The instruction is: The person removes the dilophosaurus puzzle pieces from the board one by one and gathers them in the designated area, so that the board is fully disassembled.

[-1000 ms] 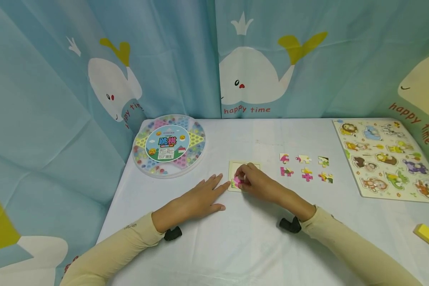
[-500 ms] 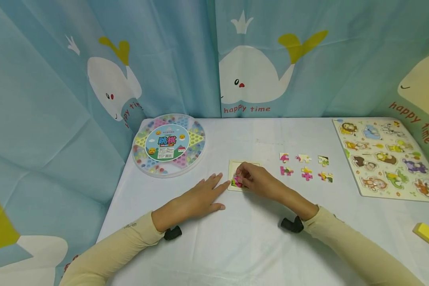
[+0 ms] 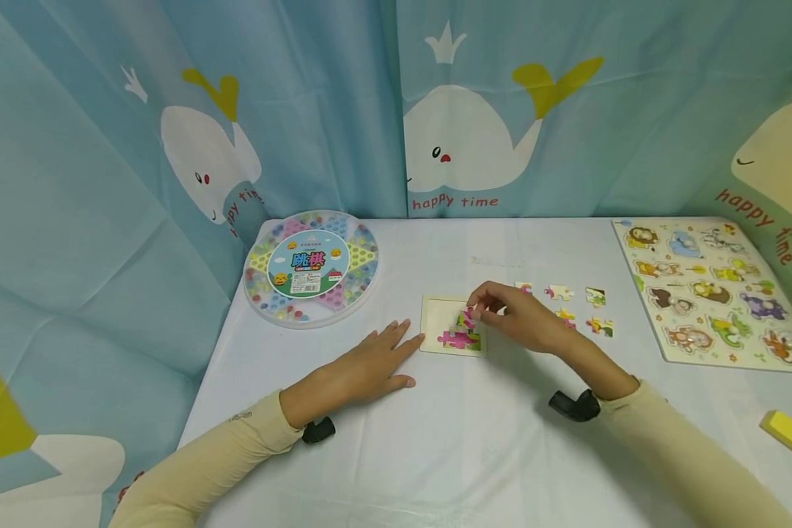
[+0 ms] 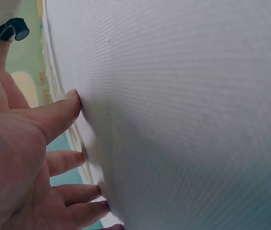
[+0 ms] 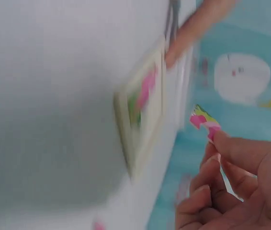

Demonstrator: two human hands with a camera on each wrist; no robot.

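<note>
My right hand (image 3: 518, 317) pinches a small pink and green jigsaw piece (image 3: 465, 320) between thumb and fingertips, above the right side of a square cream puzzle tray (image 3: 438, 311). The right wrist view shows the held piece (image 5: 205, 122) raised off the tray (image 5: 147, 148). In the tray's lower right lie joined pink and green pieces (image 3: 459, 340); its lower left corner shows bare. My left hand (image 3: 371, 365) lies flat on the table, fingers spread, index fingertip right at the tray's left edge. In the left wrist view its fingertips (image 4: 71, 98) rest on the white cloth.
Several loose jigsaw pieces (image 3: 559, 292) lie right of the tray, some partly hidden behind my right hand. A round Chinese checkers box (image 3: 363, 293) stands back left. An animal puzzle board (image 3: 683, 352) lies at right, with a yellow block (image 3: 790, 438) nearer me.
My right hand has lifted the jigsaw piece from the tray's lower left corner and carried it up and to the right. The pieces in the tray are uncovered. My left hand stays put.
</note>
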